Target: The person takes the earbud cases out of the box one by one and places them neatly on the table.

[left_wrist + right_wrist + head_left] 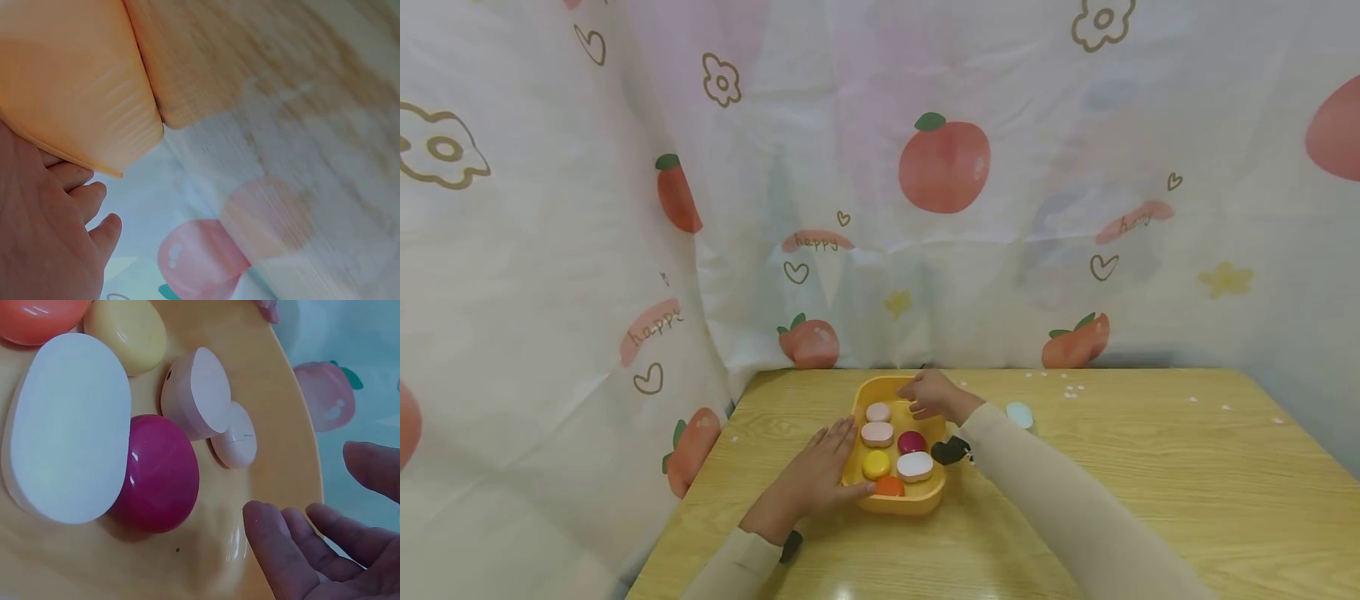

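A yellow plastic bin (901,505) stands on the table, holding several smooth rounded cases. Inside are a white oval case (915,466), a magenta round one (912,442), a yellow one (876,465), an orange one (891,487) and two pale pink ones, the larger pink case (209,394) standing on its side. My left hand (820,471) rests along the bin's left side, fingers straight, thumb over the near rim. Above the far right part of the bin is my right hand (936,395). Its thumb and fingers are apart, with nothing between them in the right wrist view.
A pale mint rounded case (1020,415) lies on the wooden table (1150,483), right of the bin beyond my right forearm. Small white petal-like bits (1070,392) dot the far table. A fruit-patterned curtain (970,292) hangs along the back and left edges.
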`<state>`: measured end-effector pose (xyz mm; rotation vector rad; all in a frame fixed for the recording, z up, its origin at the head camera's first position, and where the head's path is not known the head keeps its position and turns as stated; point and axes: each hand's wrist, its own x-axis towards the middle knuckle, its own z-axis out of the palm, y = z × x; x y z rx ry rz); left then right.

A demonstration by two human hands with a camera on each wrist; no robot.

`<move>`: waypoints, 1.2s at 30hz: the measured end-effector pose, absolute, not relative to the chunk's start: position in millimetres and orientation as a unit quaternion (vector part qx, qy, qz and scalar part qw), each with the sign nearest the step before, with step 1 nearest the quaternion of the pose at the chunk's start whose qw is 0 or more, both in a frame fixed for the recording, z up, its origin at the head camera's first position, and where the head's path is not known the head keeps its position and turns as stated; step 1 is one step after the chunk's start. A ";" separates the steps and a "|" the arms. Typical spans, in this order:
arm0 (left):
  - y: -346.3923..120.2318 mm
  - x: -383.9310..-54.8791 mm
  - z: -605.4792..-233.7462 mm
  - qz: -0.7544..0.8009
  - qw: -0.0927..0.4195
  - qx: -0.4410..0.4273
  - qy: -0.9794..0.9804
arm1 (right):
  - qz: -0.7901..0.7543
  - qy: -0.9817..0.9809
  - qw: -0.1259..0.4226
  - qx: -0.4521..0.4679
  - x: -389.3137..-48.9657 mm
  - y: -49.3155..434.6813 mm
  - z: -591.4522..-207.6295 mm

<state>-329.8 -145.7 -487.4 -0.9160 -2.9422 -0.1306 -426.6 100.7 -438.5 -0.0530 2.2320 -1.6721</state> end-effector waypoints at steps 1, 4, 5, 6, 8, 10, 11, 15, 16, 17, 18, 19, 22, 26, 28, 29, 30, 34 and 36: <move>-145.7 -329.6 -486.9 -0.042 0.026 -0.295 -0.954 | -0.590 0.788 0.176 -0.014 -427.0 99.7 -439.0; -147.0 -328.7 -485.6 -0.044 0.020 -0.290 -0.956 | -0.585 0.792 0.177 -0.006 -427.1 95.2 -439.5; -147.6 -328.4 -485.1 -0.044 0.021 -0.290 -0.956 | -0.584 0.792 0.178 -0.004 -427.1 93.1 -439.4; -148.3 -328.2 -484.9 -0.045 0.022 -0.290 -0.956 | -0.583 0.793 0.179 -0.004 -427.0 90.9 -439.4; -149.9 -327.6 -484.4 -0.046 0.023 -0.289 -0.956 | -0.578 0.796 0.181 -0.006 -426.8 86.3 -439.6; -151.6 -327.2 -484.1 -0.048 0.025 -0.289 -0.956 | -0.574 0.798 0.183 -0.003 -427.1 81.3 -441.1; -152.2 -327.1 -484.1 -0.048 0.026 -0.289 -0.956 | -0.573 0.799 0.182 0.001 -427.0 78.9 -442.3; -153.7 -328.3 -485.7 -0.048 0.032 -0.293 -0.955 | -0.581 0.792 0.187 0.028 -428.7 69.3 -451.3; -153.8 -328.6 -486.5 -0.046 0.033 -0.294 -0.954 | -0.584 0.789 0.186 0.033 -429.3 67.0 -454.0; -153.9 -329.1 -487.3 -0.046 0.035 -0.295 -0.954 | -0.592 0.783 0.188 0.037 -429.7 65.0 -456.0; -153.9 -329.7 -488.1 -0.046 0.036 -0.296 -0.953 | -0.599 0.776 0.191 0.040 -430.4 63.3 -458.1; -153.7 -330.3 -488.9 -0.044 0.037 -0.296 -0.953 | -0.608 0.768 0.194 0.044 -431.1 61.7 -460.0; -151.7 -332.6 -490.7 -0.045 0.043 -0.302 -0.951 | -0.618 0.763 0.187 0.041 -431.4 60.9 -462.2; -147.7 -336.0 -492.2 -0.051 0.051 -0.312 -0.947 | -0.616 0.764 0.187 0.041 -431.2 63.6 -461.7; -146.5 -336.5 -492.5 -0.051 0.053 -0.314 -0.947 | -0.619 0.760 0.195 0.039 -431.2 64.4 -460.9; -146.3 -336.4 -492.4 -0.049 0.053 -0.314 -0.947 | -0.618 0.760 0.197 0.036 -431.0 64.0 -460.6; -146.3 -336.2 -492.1 -0.046 0.054 -0.314 -0.947 | -0.618 0.759 0.200 0.032 -430.9 63.7 -460.5; -147.3 -334.8 -492.7 -0.042 0.056 -0.316 -0.946 | -0.622 0.755 0.210 0.013 -431.9 59.7 -463.4; -147.6 -334.3 -493.3 -0.042 0.056 -0.316 -0.946 | -0.621 0.755 0.208 0.006 -432.6 57.5 -465.9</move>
